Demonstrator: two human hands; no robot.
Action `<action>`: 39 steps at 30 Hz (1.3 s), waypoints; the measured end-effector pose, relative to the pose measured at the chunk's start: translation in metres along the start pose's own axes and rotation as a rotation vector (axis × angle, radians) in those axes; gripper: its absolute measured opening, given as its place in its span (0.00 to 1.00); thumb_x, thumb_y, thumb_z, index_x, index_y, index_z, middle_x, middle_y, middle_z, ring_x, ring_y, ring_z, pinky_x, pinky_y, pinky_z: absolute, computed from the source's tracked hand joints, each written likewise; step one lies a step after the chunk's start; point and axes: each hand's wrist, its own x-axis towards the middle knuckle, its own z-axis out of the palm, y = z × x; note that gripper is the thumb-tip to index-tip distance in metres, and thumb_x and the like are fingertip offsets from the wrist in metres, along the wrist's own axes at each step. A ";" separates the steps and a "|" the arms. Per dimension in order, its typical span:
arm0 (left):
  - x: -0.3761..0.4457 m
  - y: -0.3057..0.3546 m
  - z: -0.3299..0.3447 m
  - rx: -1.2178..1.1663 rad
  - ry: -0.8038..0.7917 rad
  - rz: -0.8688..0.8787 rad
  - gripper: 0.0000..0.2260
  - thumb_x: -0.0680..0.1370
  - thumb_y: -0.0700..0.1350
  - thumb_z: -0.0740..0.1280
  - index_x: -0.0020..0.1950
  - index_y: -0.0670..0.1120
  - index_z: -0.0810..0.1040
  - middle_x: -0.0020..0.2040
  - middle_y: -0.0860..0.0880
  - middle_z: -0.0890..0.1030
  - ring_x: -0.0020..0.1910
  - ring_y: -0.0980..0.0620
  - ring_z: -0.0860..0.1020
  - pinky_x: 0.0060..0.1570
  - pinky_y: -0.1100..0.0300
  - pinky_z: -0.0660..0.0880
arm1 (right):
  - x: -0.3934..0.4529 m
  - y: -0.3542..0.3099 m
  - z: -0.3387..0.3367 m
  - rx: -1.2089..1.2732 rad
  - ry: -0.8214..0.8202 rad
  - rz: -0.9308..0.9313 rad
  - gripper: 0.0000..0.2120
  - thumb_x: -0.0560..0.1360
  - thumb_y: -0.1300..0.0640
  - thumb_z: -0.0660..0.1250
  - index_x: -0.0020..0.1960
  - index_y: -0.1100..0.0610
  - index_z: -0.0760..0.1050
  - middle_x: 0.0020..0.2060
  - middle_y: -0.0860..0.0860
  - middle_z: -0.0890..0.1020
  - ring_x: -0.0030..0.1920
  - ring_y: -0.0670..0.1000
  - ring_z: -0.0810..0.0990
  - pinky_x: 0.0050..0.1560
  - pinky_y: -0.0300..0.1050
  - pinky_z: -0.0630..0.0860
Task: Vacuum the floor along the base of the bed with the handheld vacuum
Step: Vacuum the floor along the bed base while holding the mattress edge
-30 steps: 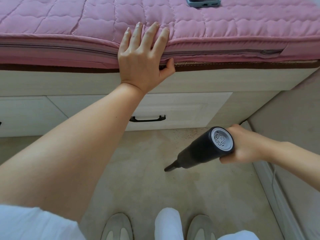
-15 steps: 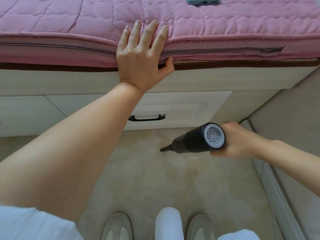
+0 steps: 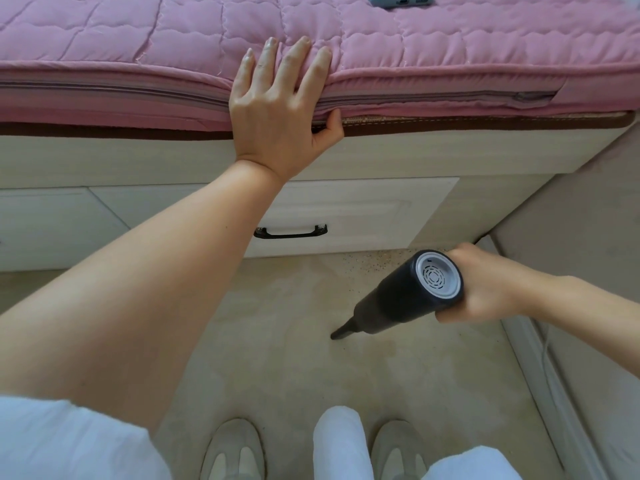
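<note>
My right hand (image 3: 481, 284) grips the black handheld vacuum (image 3: 398, 299) by its rear end, where a grey vent cap faces the camera. Its thin nozzle (image 3: 341, 332) points down and left, at or just above the beige floor (image 3: 277, 341). Dark crumbs (image 3: 377, 259) lie scattered on the floor along the base of the bed, just beyond the vacuum. My left hand (image 3: 277, 112) rests flat on the edge of the pink quilted mattress (image 3: 138, 36), fingers straight, thumb tucked under the edge.
The bed base has a pale drawer with a black handle (image 3: 290, 232). A phone (image 3: 401, 0) lies on the mattress at the top. A beige wall and skirting (image 3: 540, 358) close off the right side. My shoes (image 3: 232, 452) stand at the bottom.
The vacuum has swung back toward me and to the right, away from the bed base, its nozzle now lower on the floor. My left hand has stayed on the mattress edge.
</note>
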 end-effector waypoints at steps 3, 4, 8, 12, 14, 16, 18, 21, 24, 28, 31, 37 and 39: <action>0.000 -0.001 -0.001 -0.001 -0.005 0.001 0.24 0.76 0.58 0.60 0.67 0.48 0.76 0.65 0.46 0.78 0.66 0.39 0.74 0.66 0.41 0.69 | -0.005 -0.001 -0.001 -0.009 -0.055 0.003 0.10 0.55 0.53 0.66 0.31 0.51 0.65 0.25 0.48 0.70 0.26 0.46 0.67 0.27 0.48 0.66; 0.001 -0.001 -0.002 -0.001 -0.007 0.002 0.24 0.76 0.58 0.60 0.67 0.48 0.76 0.65 0.46 0.78 0.66 0.39 0.74 0.66 0.41 0.69 | -0.007 -0.002 -0.001 -0.018 -0.076 -0.004 0.11 0.55 0.53 0.66 0.30 0.52 0.64 0.25 0.48 0.68 0.26 0.46 0.65 0.26 0.47 0.65; 0.001 -0.001 -0.002 -0.004 -0.013 0.003 0.24 0.76 0.58 0.60 0.68 0.48 0.76 0.66 0.46 0.78 0.66 0.39 0.74 0.66 0.42 0.69 | -0.015 -0.005 0.001 -0.048 -0.164 -0.034 0.11 0.54 0.52 0.65 0.31 0.52 0.63 0.23 0.47 0.64 0.25 0.46 0.62 0.25 0.45 0.61; 0.000 -0.001 -0.002 0.000 -0.025 0.001 0.24 0.76 0.58 0.59 0.68 0.48 0.75 0.66 0.46 0.77 0.66 0.39 0.74 0.67 0.41 0.68 | -0.019 -0.004 0.005 -0.042 -0.207 -0.039 0.12 0.55 0.51 0.65 0.31 0.52 0.63 0.23 0.47 0.64 0.25 0.46 0.61 0.25 0.46 0.60; 0.000 -0.001 -0.002 0.008 -0.023 0.005 0.24 0.76 0.58 0.58 0.68 0.48 0.75 0.66 0.47 0.77 0.67 0.39 0.73 0.67 0.42 0.68 | -0.019 -0.004 0.006 -0.030 -0.198 -0.041 0.11 0.55 0.52 0.65 0.31 0.52 0.63 0.23 0.47 0.64 0.25 0.46 0.62 0.25 0.45 0.60; 0.000 -0.001 -0.002 0.009 -0.030 0.005 0.24 0.77 0.58 0.58 0.68 0.48 0.75 0.67 0.47 0.77 0.67 0.39 0.73 0.67 0.42 0.68 | -0.017 -0.004 0.007 -0.019 -0.185 -0.047 0.11 0.55 0.53 0.65 0.31 0.50 0.63 0.23 0.46 0.64 0.25 0.45 0.62 0.24 0.41 0.59; 0.000 -0.001 -0.002 0.009 -0.036 0.003 0.24 0.77 0.58 0.57 0.69 0.48 0.75 0.67 0.47 0.76 0.67 0.39 0.73 0.68 0.42 0.68 | -0.015 -0.006 0.009 -0.014 -0.169 -0.056 0.10 0.55 0.54 0.66 0.30 0.48 0.64 0.23 0.46 0.65 0.24 0.45 0.63 0.23 0.37 0.58; -0.001 -0.001 -0.001 0.017 -0.029 0.009 0.24 0.77 0.58 0.57 0.69 0.48 0.74 0.67 0.47 0.77 0.67 0.39 0.73 0.68 0.42 0.68 | -0.011 -0.010 0.016 0.001 -0.135 -0.070 0.11 0.56 0.55 0.67 0.30 0.45 0.64 0.24 0.44 0.67 0.24 0.44 0.65 0.23 0.36 0.58; 0.000 -0.002 -0.001 0.027 -0.029 0.008 0.24 0.77 0.58 0.57 0.69 0.49 0.74 0.67 0.47 0.77 0.67 0.40 0.73 0.68 0.43 0.68 | -0.006 -0.015 0.025 0.010 -0.128 -0.091 0.11 0.56 0.53 0.67 0.32 0.47 0.64 0.24 0.44 0.68 0.25 0.45 0.65 0.24 0.39 0.59; 0.000 -0.001 -0.001 0.024 -0.023 0.011 0.24 0.77 0.58 0.58 0.69 0.49 0.74 0.67 0.47 0.77 0.67 0.40 0.73 0.68 0.43 0.68 | -0.002 -0.022 0.031 0.034 -0.181 -0.109 0.11 0.57 0.54 0.67 0.32 0.50 0.64 0.24 0.45 0.67 0.25 0.45 0.65 0.25 0.42 0.60; 0.000 -0.001 -0.001 0.024 -0.026 0.014 0.24 0.77 0.58 0.58 0.69 0.49 0.74 0.67 0.48 0.77 0.67 0.40 0.73 0.68 0.43 0.68 | -0.005 -0.023 0.029 0.025 -0.231 -0.102 0.12 0.57 0.54 0.67 0.31 0.52 0.63 0.24 0.46 0.65 0.25 0.46 0.63 0.25 0.44 0.60; 0.002 0.000 -0.005 0.023 -0.069 0.006 0.25 0.77 0.58 0.56 0.70 0.49 0.73 0.68 0.47 0.75 0.69 0.39 0.71 0.69 0.41 0.66 | -0.013 -0.017 0.022 -0.005 -0.220 -0.086 0.13 0.56 0.55 0.67 0.29 0.52 0.62 0.24 0.47 0.64 0.25 0.46 0.62 0.24 0.40 0.59; 0.004 0.001 -0.007 0.038 -0.104 0.029 0.25 0.78 0.58 0.55 0.72 0.48 0.71 0.70 0.46 0.74 0.69 0.37 0.70 0.69 0.40 0.65 | -0.015 -0.012 0.020 0.002 -0.185 -0.059 0.11 0.56 0.53 0.66 0.31 0.51 0.63 0.24 0.46 0.64 0.25 0.46 0.62 0.25 0.43 0.60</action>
